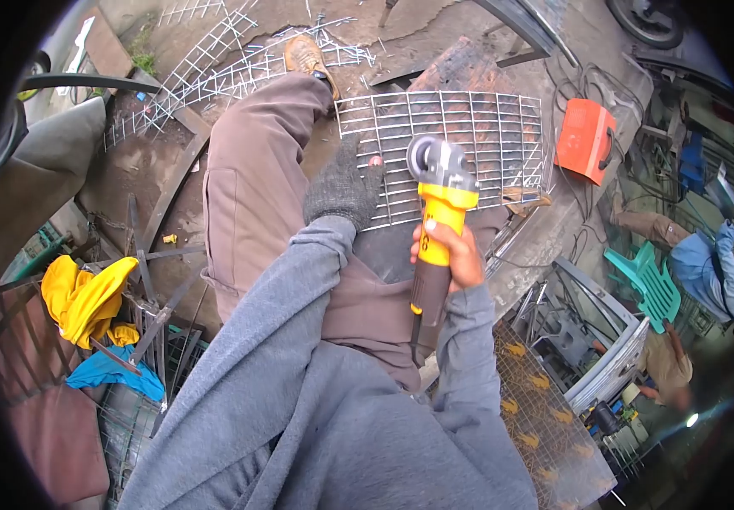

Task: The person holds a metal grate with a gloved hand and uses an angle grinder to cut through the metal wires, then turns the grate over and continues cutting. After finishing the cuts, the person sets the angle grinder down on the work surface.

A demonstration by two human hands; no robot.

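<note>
A yellow and black angle grinder [440, 229] is upright in my bare right hand [460, 255], its disc at the upper left, over a metal wire grid panel [503, 127]. My right fingers wrap round its yellow body. In a dark grey knitted glove, my left hand [345, 183] lies at the left edge of the grid, with a thumb tip showing through; its fingers appear closed on the grid's edge. The grid lies across my lap region, beyond my knees, with a reddish board [460, 68] beneath its far part.
An orange machine [585, 140] with cables stands at the right. Cut wire grids [205, 64] lie at the upper left. Yellow cloth [90, 297] and blue cloth [120, 371] lie left. Beyond a green plastic chair [646, 285] are other people [707, 263] at the right.
</note>
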